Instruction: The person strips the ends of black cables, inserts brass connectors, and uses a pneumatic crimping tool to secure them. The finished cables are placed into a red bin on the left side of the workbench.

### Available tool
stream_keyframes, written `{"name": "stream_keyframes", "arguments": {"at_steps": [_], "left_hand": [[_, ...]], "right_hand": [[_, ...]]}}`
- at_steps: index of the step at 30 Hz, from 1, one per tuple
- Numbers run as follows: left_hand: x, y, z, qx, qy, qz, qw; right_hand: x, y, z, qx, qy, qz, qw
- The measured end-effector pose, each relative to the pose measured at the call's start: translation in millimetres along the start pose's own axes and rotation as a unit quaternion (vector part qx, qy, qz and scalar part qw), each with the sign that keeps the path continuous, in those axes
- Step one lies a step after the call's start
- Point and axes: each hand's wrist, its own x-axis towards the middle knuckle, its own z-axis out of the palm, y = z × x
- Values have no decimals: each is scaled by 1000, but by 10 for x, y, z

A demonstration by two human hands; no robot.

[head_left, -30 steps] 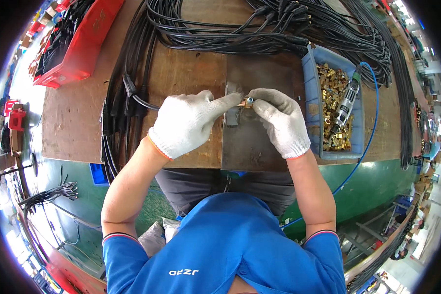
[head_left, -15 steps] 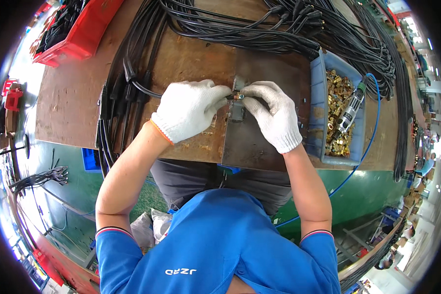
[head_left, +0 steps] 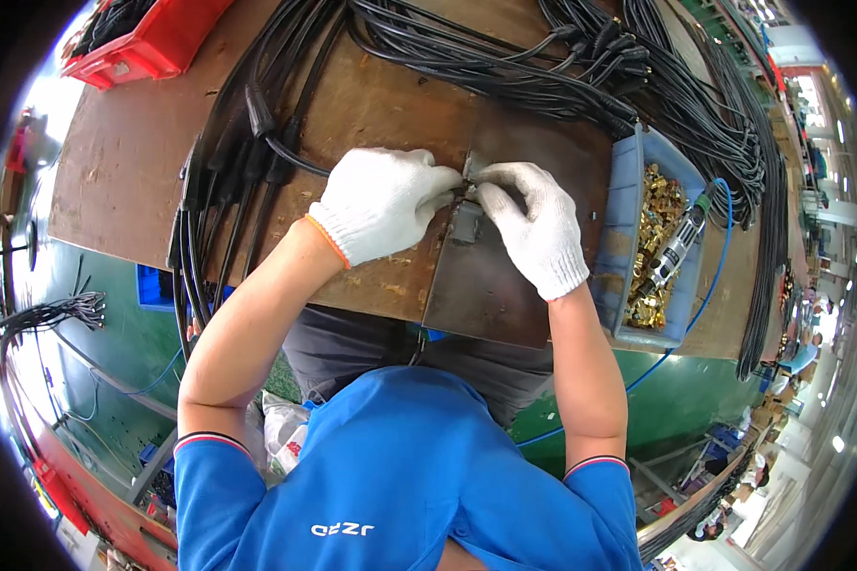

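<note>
My left hand (head_left: pixel 383 203), in a white knitted glove with an orange cuff edge, is closed around a black cable (head_left: pixel 300 160) that enters the glove from the left. My right hand (head_left: pixel 535 225), gloved in white too, pinches with thumb and forefinger at a small metal piece (head_left: pixel 469 187) at the cable's end. The fingertips of both hands nearly meet there and cover most of it. Just below them, a small grey metal block (head_left: pixel 466 224) sits on a dark plate (head_left: pixel 495 285) on the wooden bench.
To the right stands a blue-grey bin (head_left: pixel 621 233) of brass fittings (head_left: pixel 659 214), with a silver power tool (head_left: pixel 674 252) lying across it on a blue hose (head_left: pixel 724 266). Black cable bundles (head_left: pixel 505 71) cover the bench's back and left. A red crate (head_left: pixel 152 48) is at far left.
The view has shifted a little. My hands stay together at the cable's end, and the coppery tip that showed between the fingers is now mostly covered.
</note>
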Motion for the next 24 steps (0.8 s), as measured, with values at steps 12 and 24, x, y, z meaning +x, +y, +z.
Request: {"name": "stream_keyframes", "arguments": {"at_steps": [12, 24], "left_hand": [[-11, -28, 2, -3, 0, -13, 1000], [-22, -45, 41, 5, 19, -5, 1000]], "right_hand": [[74, 61, 2, 44, -62, 30, 997], [-258, -11, -739, -27, 128, 58, 990]]}}
